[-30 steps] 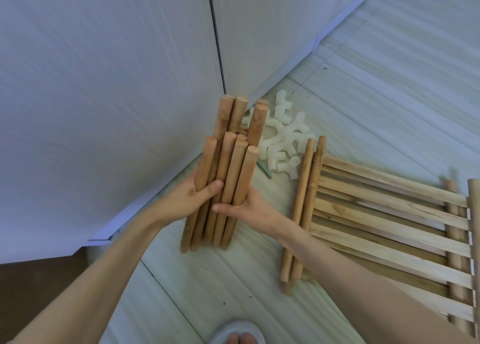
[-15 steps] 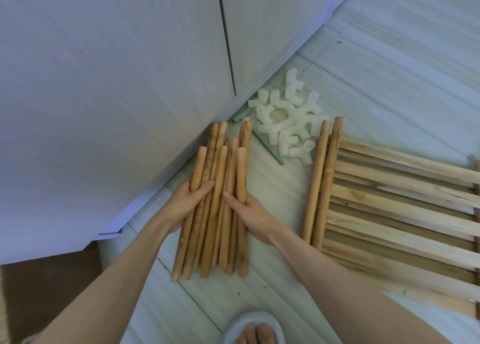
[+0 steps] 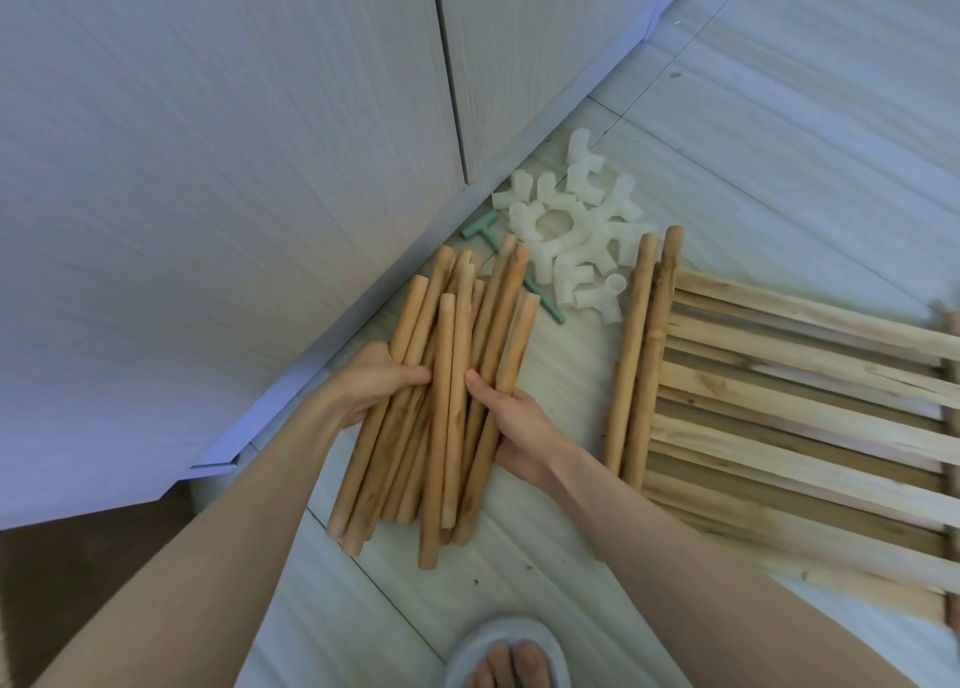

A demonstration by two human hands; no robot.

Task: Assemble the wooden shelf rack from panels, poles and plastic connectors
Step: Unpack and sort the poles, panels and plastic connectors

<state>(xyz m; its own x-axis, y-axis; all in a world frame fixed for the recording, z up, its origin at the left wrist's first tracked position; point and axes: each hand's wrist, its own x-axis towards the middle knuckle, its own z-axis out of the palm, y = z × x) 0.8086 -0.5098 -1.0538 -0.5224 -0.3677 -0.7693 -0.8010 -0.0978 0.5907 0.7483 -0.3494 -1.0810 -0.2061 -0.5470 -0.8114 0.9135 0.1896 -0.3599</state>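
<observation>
the bundle of poles [image 3: 447, 391] has dropped from upright to flat on the floor, fanning loose. left hand [image 3: 371, 383] and right hand [image 3: 511, 425] clasp its sides. still sorting parts; next, pick one pole and fit a connector [image 3: 576, 235].

You get soft, even daylight with a cool bluish cast over the cabinet doors [image 3: 208, 178] and the floor tiles [image 3: 810, 131], and no glare or hard highlights anywhere. Shadows are faint: only thin, soft ones lie under the bundle of poles [image 3: 447, 391] and along the slatted panels [image 3: 800, 427] on the right. Focus is fairly sharp in the middle, while your wide lens bends straight lines toward the edges, and the near slipper [image 3: 511, 651] looks slightly soft.
</observation>
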